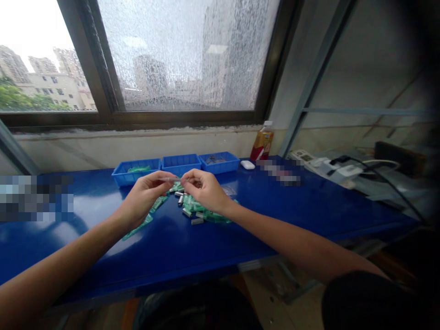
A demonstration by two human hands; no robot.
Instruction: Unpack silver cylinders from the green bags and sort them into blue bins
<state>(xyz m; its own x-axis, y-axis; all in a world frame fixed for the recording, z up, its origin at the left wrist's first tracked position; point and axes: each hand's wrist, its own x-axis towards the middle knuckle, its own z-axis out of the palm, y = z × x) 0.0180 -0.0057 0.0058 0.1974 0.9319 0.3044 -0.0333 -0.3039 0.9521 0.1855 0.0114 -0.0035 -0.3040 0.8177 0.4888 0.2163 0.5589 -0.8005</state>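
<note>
Above the pile, my left hand (148, 195) is closed in a pinch on a thin, clear piece (168, 179), possibly plastic. My right hand (206, 191) meets it from the other side with thumb and forefinger pinched; what lies between those fingertips is too small to make out. Below the hands are translucent green plastic pieces (220, 217) and several small silvery metal pieces (197, 221). A line of green pieces (139, 228) runs along the table under my left wrist.
Three blue bins stand at the back: the left bin (120, 177) with green pieces, the middle bin (181, 162), and the right bin (227, 166) with small parts. A white case (247, 165) and a drink bottle (263, 142) are right of them on the blue table (154, 261).
</note>
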